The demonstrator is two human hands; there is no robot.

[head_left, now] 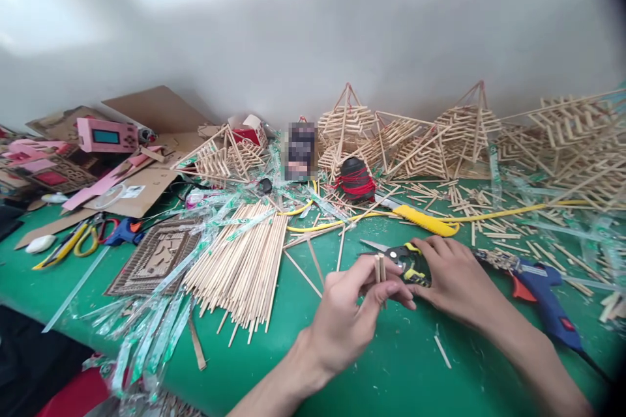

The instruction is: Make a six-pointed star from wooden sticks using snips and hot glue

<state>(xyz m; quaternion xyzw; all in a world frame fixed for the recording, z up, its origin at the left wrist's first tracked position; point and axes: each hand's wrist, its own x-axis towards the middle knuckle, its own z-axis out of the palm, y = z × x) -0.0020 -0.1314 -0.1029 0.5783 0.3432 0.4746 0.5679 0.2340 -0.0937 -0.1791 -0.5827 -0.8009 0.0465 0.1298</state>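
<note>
My left hand pinches wooden sticks, at least two, with their ends pointing up between thumb and fingers. Just to its right, my right hand curls over the handles of black-and-yellow scissors. Their pointed blade lies toward the left, and part of the grip is hidden beneath my fingers. A large bundle of long wooden sticks rests left of my hands. One short stick piece lies in front of my right hand.
A blue hot glue gun lies at the right. Behind are a yellow utility knife, a red-thread spool and stick pyramids. Pliers, a cardboard panel and plastic wrapping occupy the left of the green table.
</note>
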